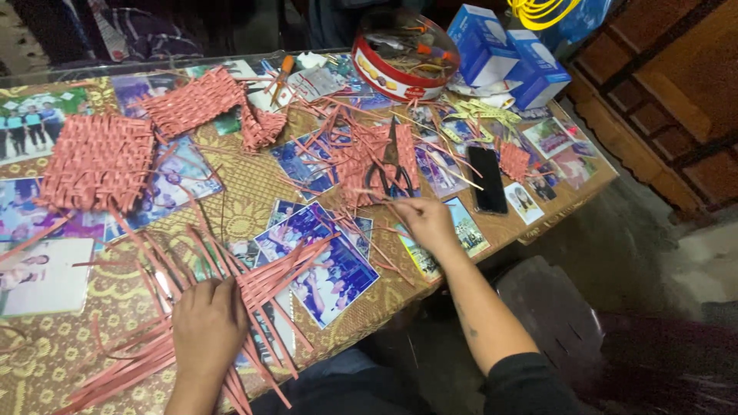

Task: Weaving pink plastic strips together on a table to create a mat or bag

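Observation:
My left hand [206, 327] lies flat, fingers together, pressing on a partly woven mat of pink strips [254, 288] at the table's near edge. My right hand [424, 221] reaches out to the middle of the table, its fingers pinched on a thin pink strip [369, 192] beside black scissors [388, 170]. The scissors lie on a loose heap of pink strips and a small woven piece [361, 157]. Finished woven pink squares [98, 161] lie at the far left, and another woven piece [201, 100] lies behind them.
Glass-topped table [254, 192] with photographs and a gold lace cloth beneath. A black phone [487, 179] lies right of the scissors. A round red tin [403, 54] and two blue boxes [507, 54] stand at the back. A dark stool [553, 315] is below right.

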